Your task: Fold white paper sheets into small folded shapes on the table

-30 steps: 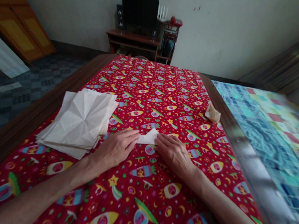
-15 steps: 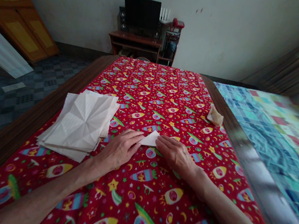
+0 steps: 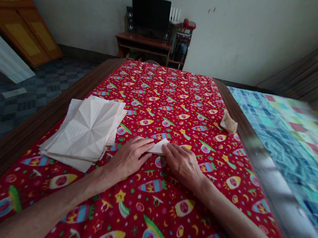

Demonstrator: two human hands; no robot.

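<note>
A small white sheet of paper (image 3: 158, 147), folded into a flat triangle with its point facing away from me, lies on the red tablecloth. At its left corner my left hand (image 3: 132, 154) rests with fingers stretched out and the thumb a little apart. My right hand (image 3: 181, 159) lies flat over the right part of the triangle, so that corner is hidden under the fingers. Left of my left hand is a stack of creased white paper sheets (image 3: 87, 126); the top one shows fold lines fanning out from its middle.
Near the table's right edge sits a crumpled beige piece (image 3: 229, 124), perhaps paper or cloth. The red patterned tablecloth (image 3: 149, 212) covers the wooden table (image 3: 74, 83). A bed with a checked cover (image 3: 283, 147) adjoins on the right. Beyond stands a desk with a monitor (image 3: 149, 16).
My right hand has slid slightly left over the folded paper. The thumb of my left hand has moved a little away from its fingers. The stack stays as it was.
</note>
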